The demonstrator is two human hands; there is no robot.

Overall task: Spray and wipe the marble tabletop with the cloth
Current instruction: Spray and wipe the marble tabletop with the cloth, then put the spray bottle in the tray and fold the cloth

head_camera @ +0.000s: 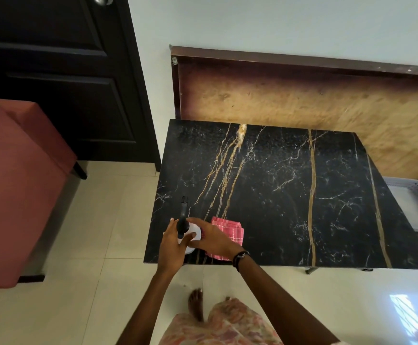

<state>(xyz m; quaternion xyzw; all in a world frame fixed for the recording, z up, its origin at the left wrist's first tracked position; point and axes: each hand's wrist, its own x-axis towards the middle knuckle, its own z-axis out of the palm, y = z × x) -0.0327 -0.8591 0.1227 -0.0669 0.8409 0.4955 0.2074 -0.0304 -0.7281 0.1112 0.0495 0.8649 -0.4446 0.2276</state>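
Observation:
The black marble tabletop with gold and white veins fills the middle of the view. A white spray bottle with a black trigger head stands at its near left corner. My left hand wraps the bottle from the left side. My right hand rests its fingers on the bottle's top and right side. A folded pink checked cloth lies on the marble just right of the bottle, partly under my right hand.
A wooden board leans against the wall behind the table. A red upholstered seat stands at the left before a dark door. A grey plastic basket sits at the table's right. My bare feet are on the tiled floor.

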